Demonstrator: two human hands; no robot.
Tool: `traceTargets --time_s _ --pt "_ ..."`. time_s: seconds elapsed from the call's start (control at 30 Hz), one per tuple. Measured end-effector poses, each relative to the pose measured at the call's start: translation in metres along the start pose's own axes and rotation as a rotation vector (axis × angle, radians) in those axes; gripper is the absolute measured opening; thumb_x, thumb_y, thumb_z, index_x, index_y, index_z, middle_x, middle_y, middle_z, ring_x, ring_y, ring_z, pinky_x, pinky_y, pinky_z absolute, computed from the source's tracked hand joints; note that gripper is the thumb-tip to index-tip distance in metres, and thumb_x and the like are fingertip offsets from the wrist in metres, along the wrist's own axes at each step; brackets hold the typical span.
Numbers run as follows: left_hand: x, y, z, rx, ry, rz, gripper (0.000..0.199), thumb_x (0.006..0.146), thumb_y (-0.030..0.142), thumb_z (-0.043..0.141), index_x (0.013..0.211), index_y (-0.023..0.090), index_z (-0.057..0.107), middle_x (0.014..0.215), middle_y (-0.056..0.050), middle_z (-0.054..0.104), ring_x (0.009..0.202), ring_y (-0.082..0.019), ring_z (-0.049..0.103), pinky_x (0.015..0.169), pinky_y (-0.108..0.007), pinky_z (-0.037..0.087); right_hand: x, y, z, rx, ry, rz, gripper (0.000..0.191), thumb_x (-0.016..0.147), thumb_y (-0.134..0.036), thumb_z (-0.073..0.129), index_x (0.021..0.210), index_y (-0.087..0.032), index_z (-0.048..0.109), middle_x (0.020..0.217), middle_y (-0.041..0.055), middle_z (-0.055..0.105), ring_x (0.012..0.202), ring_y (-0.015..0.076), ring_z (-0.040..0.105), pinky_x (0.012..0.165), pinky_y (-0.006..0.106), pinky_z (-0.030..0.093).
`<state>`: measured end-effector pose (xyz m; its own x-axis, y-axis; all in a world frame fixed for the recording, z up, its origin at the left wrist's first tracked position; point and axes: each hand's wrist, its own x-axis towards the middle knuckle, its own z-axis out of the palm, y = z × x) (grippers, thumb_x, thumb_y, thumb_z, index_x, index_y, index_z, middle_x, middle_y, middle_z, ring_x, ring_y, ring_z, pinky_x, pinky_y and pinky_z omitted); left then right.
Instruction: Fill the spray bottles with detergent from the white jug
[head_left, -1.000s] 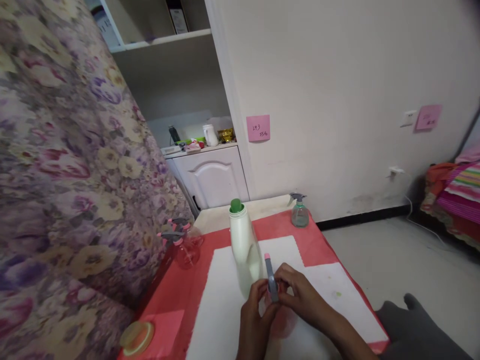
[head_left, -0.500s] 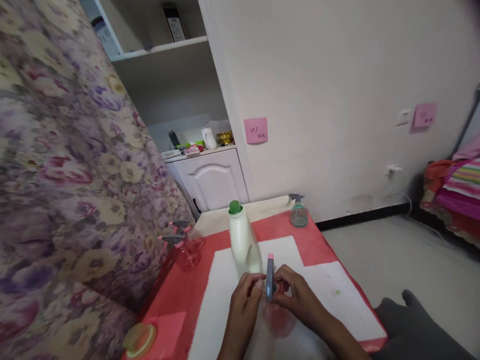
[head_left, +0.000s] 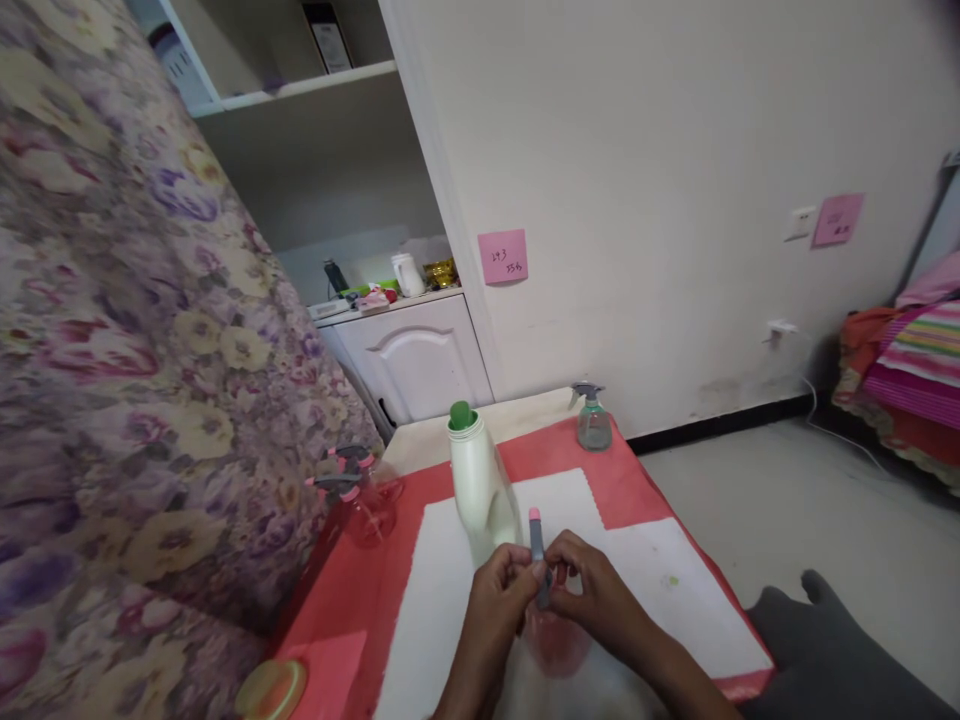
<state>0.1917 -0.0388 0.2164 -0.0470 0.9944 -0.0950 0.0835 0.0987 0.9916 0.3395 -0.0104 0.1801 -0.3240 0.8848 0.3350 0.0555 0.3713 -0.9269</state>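
Observation:
A spray bottle (head_left: 555,645) with a see-through pink body and a grey trigger head with a pink nozzle stands upright on the white cloth, close to me. My left hand (head_left: 504,592) pinches the grey head from the left, thumb across its side. From the right, the bent fingers of my right hand (head_left: 589,585) close on the same head near its collar, hiding part of it. Just beyond my left fingers stands a pale green jug-shaped bottle (head_left: 480,485), uncapped, with something green (head_left: 461,414) in its mouth.
Two pink spray bottles (head_left: 369,515) stand at the table's left edge by the floral curtain (head_left: 187,380). A greenish spray bottle (head_left: 595,430) stands at the back right. A round yellowish lid (head_left: 274,690) lies front left. White cloth (head_left: 675,590) covers part of the red tablecloth (head_left: 337,600).
My left hand has shifted right and onto the spray head, its thumb now against it. The head has turned or tilted slightly. My right hand stays at the collar; the view has shifted a little.

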Motion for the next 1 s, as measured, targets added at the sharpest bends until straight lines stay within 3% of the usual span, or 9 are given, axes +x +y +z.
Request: traceTargets --time_s 0.1,0.23,0.43,0.5,0.63,0.7,0.77,0.83,1.0 --pt "0.002 -0.013 0.003 0.024 0.094 0.03 0.04 0.069 0.054 0.07 0.077 0.017 0.058 0.053 0.007 0.05 0.043 -0.006 0.031 0.042 -0.02 0.02 -0.002 0.003 0.008 -0.079 0.072 0.005 0.014 0.07 -0.012 0.068 0.073 -0.02 0.056 0.074 -0.0034 0.051 0.071 0.0154 0.051 0.065 0.026 0.038" --pt "0.003 -0.023 0.001 0.045 0.097 0.066 0.04 0.068 0.055 0.07 0.074 0.017 0.058 0.056 0.005 0.053 0.051 -0.009 0.038 0.046 -0.02 0.025 -0.006 0.002 0.013 -0.133 0.158 0.017 0.016 0.072 -0.019 0.07 0.075 -0.02 0.054 0.076 -0.0021 0.051 0.072 0.0169 0.05 0.067 0.028 0.04" --pt "0.001 -0.023 -0.001 0.066 0.09 0.1 0.035 0.073 0.05 0.068 0.076 0.017 0.061 0.058 0.005 0.051 0.055 -0.01 0.04 0.054 -0.021 0.034 -0.006 -0.009 0.002 0.055 -0.076 -0.074 0.009 0.081 -0.015 0.057 0.087 -0.022 0.059 0.094 0.0014 0.058 0.091 0.0187 0.055 0.082 0.03 0.043" --pt "0.001 -0.023 0.0 0.064 0.096 0.11 0.034 0.072 0.05 0.068 0.075 0.017 0.061 0.059 0.005 0.052 0.055 -0.01 0.04 0.054 -0.022 0.033 -0.005 -0.005 0.005 0.065 -0.014 -0.07 0.006 0.079 -0.017 0.06 0.082 -0.021 0.057 0.09 0.0011 0.058 0.089 0.0189 0.055 0.081 0.03 0.044" --pt "0.001 -0.024 0.002 0.06 0.116 0.114 0.032 0.072 0.049 0.068 0.074 0.017 0.06 0.055 0.007 0.047 0.051 -0.009 0.036 0.05 -0.021 0.03 -0.006 0.003 0.015 -0.019 0.206 -0.014 0.02 0.07 -0.022 0.07 0.076 -0.022 0.051 0.08 -0.0014 0.053 0.077 0.0183 0.053 0.073 0.03 0.044" --pt "0.001 -0.024 0.002 0.06 0.121 0.116 0.031 0.072 0.048 0.069 0.074 0.018 0.061 0.054 0.007 0.046 0.051 -0.01 0.037 0.051 -0.022 0.031 -0.007 0.001 0.013 -0.001 0.158 -0.026 0.018 0.072 -0.025 0.069 0.084 -0.022 0.055 0.086 0.0001 0.055 0.083 0.0192 0.055 0.076 0.031 0.045" --pt "0.001 -0.024 0.002 0.054 0.123 0.119 0.031 0.072 0.048 0.069 0.075 0.017 0.061 0.056 0.006 0.048 0.054 -0.011 0.041 0.053 -0.022 0.033 -0.008 -0.001 0.009 0.069 0.023 -0.056 0.013 0.079 -0.026 0.064 0.091 -0.022 0.059 0.096 0.0025 0.059 0.092 0.0202 0.057 0.083 0.032 0.045" --pt "0.0 -0.024 0.003 0.049 0.125 0.125 0.032 0.072 0.048 0.069 0.074 0.017 0.06 0.058 0.005 0.05 0.056 -0.011 0.042 0.054 -0.022 0.034 -0.007 -0.002 0.008 0.118 -0.043 -0.077 0.007 0.083 -0.025 0.06 0.089 -0.022 0.061 0.1 0.0037 0.061 0.096 0.0207 0.058 0.087 0.033 0.045" --pt "-0.001 -0.025 0.004 0.057 0.137 0.108 0.035 0.07 0.051 0.069 0.074 0.017 0.06 0.055 0.006 0.048 0.052 -0.01 0.037 0.051 -0.022 0.031 -0.007 0.002 0.017 0.031 0.235 -0.015 0.023 0.066 -0.021 0.073 0.078 -0.021 0.053 0.086 0.0006 0.056 0.084 0.0203 0.058 0.079 0.033 0.047"
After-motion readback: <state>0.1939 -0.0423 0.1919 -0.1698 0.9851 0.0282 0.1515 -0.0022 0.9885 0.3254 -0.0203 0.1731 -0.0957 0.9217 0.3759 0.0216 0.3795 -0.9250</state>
